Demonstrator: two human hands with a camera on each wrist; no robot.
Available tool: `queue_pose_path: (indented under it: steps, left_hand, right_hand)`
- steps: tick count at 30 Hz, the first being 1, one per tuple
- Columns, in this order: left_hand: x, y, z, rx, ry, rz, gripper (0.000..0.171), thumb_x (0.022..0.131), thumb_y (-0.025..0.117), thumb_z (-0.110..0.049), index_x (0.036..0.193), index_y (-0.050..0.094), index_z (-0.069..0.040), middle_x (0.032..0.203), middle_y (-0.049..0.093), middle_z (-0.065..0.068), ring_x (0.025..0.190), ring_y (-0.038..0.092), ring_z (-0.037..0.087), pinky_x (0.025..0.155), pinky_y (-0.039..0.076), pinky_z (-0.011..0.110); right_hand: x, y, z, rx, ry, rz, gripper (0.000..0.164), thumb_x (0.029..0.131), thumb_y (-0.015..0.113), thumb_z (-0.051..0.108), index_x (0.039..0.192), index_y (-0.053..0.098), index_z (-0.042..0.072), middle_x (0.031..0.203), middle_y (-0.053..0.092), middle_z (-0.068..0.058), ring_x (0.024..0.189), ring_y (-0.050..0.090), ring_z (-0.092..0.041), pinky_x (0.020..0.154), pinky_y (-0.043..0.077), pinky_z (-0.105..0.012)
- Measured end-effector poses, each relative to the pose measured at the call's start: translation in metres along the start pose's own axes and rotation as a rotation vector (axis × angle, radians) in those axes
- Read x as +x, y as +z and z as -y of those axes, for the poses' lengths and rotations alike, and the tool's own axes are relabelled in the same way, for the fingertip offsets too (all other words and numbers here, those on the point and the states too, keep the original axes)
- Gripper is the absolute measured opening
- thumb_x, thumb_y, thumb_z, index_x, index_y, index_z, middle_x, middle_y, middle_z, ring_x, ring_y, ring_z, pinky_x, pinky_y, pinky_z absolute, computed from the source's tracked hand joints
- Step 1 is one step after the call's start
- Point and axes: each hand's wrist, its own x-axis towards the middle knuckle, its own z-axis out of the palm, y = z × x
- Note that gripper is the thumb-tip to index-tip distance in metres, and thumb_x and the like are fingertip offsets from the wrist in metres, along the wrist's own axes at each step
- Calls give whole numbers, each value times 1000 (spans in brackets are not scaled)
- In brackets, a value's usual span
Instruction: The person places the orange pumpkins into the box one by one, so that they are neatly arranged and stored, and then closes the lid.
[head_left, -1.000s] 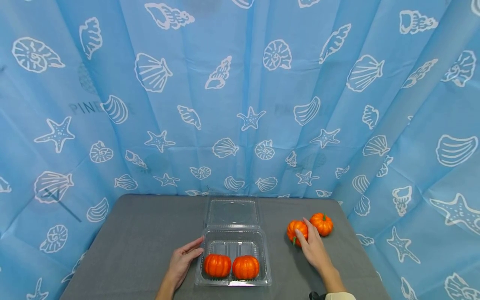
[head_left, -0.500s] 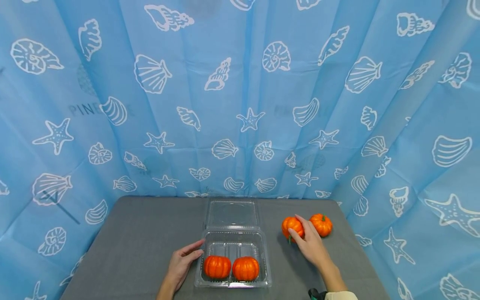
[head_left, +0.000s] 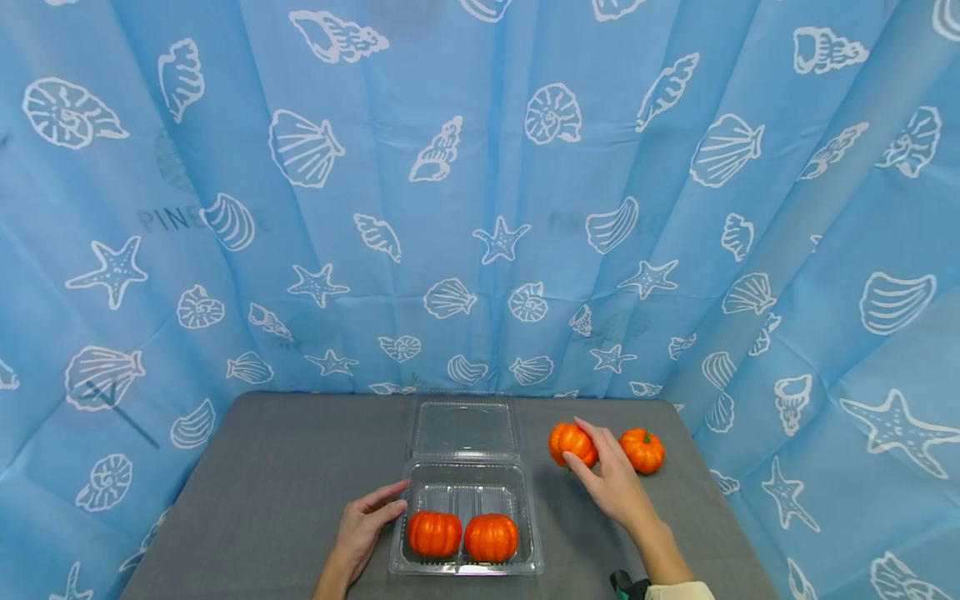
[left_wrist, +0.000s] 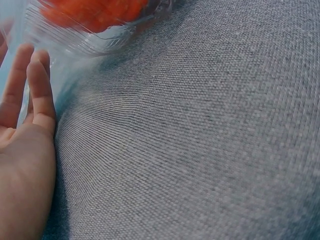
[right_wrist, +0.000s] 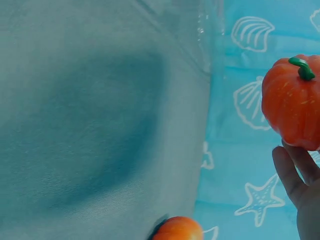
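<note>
My right hand (head_left: 617, 483) holds a small orange toy pumpkin (head_left: 572, 444) raised over the table, thumb and fingers round its sides; its green stem shows in the right wrist view. Another pumpkin (head_left: 642, 451), stem up, lies on the table just to the right of that hand. In the middle stands a clear plastic clamshell box (head_left: 531, 521) with its lid (head_left: 465, 427) folded back. Two pumpkins, a left one (head_left: 435, 534) and a right one (head_left: 491, 537), sit side by side in its near half. My left hand (head_left: 362, 527) rests at the box's left rim, its fingers extended.
A grey cloth covers the table (head_left: 300, 450). Behind it and on both sides hangs a blue curtain (head_left: 480, 192) with white shell and starfish prints. The box lid reaches to the table's far edge.
The right hand has carried its pumpkin to the left and slightly away from me, off from the other loose pumpkin. The left hand and the box keep their places.
</note>
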Motion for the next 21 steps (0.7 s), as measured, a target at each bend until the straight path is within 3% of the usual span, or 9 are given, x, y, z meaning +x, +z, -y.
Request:
queue_pose_path:
  steps: [7,15,21]
  left_hand:
    - [1,-1,2,0,-4,0,43,85,80,-11,126,71,0,130,71,15,109,67,2,91,53,16]
    - [0,0,1,12,-16,-4,44,85,81,-12,127,71,0,130,71,14,110,67,0,92,53,16]
    - [1,-1,1,25,-15,-7,45,85,81,-14,127,71,0,130,71,13,109,66,-1,92,52,15]
  right_hand:
    - [4,-4,15,9,-113,-52,60,91,78,23,145,54,16,127,63,-7,100,60,-16,80,59,-38]
    - [6,-2,27,70,-150,-56,58,87,81,17,140,56,16,128,63,-5,98,61,-13,79,58,-30]
    - [7,3,33,99,-208,-78,57,81,85,13,133,62,14,127,59,-5,103,61,-16,80,58,-31]
